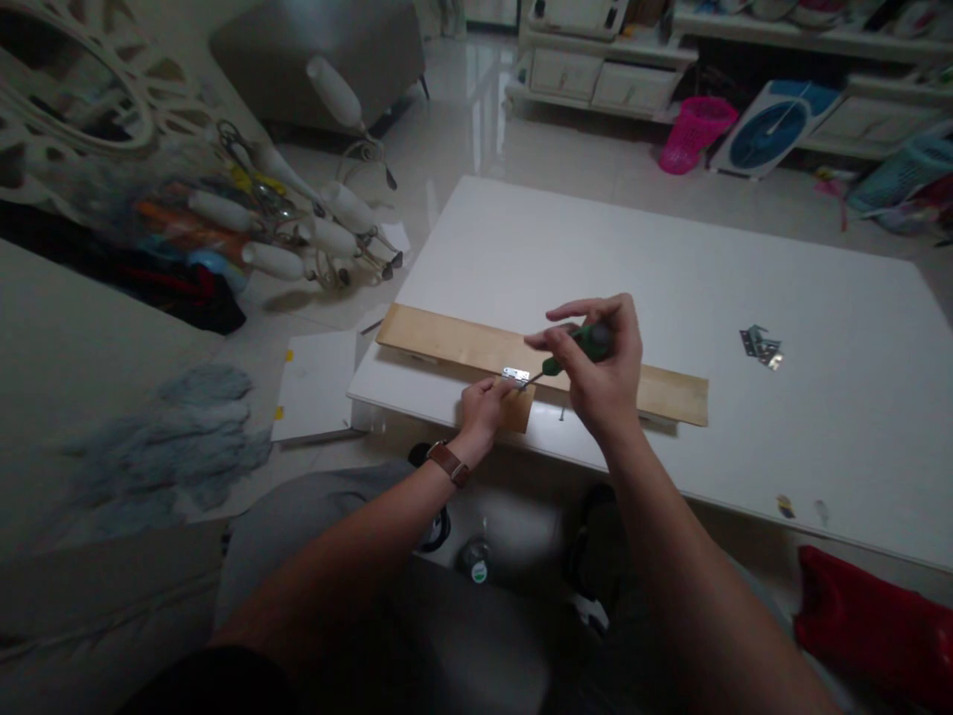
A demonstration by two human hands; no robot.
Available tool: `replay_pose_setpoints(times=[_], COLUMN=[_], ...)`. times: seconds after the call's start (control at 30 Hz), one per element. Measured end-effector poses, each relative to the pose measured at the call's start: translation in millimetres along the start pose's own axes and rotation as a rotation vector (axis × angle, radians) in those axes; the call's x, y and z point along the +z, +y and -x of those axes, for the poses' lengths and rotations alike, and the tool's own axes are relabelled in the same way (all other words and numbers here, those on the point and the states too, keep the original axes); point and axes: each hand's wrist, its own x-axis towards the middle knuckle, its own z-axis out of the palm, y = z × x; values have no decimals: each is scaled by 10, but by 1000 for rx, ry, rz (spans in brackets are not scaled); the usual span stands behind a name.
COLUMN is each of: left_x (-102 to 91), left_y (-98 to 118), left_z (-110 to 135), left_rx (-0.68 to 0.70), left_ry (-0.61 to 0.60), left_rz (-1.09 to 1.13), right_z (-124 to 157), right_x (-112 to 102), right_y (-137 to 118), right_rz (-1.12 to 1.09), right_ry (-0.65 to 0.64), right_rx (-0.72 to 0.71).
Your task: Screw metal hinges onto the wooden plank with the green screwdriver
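Note:
My right hand (614, 372) is closed around a green-handled screwdriver (551, 366), its shaft slanting down to the left. The tip meets a small metal hinge (516, 375). That hinge lies across the joint between a long wooden board (447, 340) and a small wooden piece (515, 412). With fingertips pressed together by the hinge, my left hand (483, 407) grips the small wooden piece at its left side. Whether a screw sits under the tip is too small to tell. A loose screw (562, 413) is right of the small piece, on the white tabletop (581, 238).
Several metal hinges (760, 346) are piled on the tabletop at right. Small items (785, 506) lie near its front edge. A bottle (476, 561) is on the floor between my feet. A lamp with white shades (328, 236) and a white panel (317, 385) are left; red cloth (871, 626) lies right.

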Motion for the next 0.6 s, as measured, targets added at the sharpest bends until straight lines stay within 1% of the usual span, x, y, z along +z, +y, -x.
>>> replay_pose_setpoints(times=[0.1,0.2,0.3,0.4,0.47,0.6], left_x=[-10,-9,3,9,6,-6], left_y=[6,12,13,9,2,-16], left_z=[10,23,31,32,28,12], left_rx=[-4,-8,-18,-32,-33,-18], left_ry=[-13,-12,-10,-8,-6,-12], left_rz=[-9,-12,-1,-9,-22,-13], right_z=[34,53,45,23,14,25], right_x=[-5,-43,-59,-26,8,30], right_y=[83,134,97,8,-27,33], right_rz=[38,59,106,180,154,53], right_ry=[1,-80,-157,-183,-155,-3], right_rx=[11,25,34,10,-1,-4])
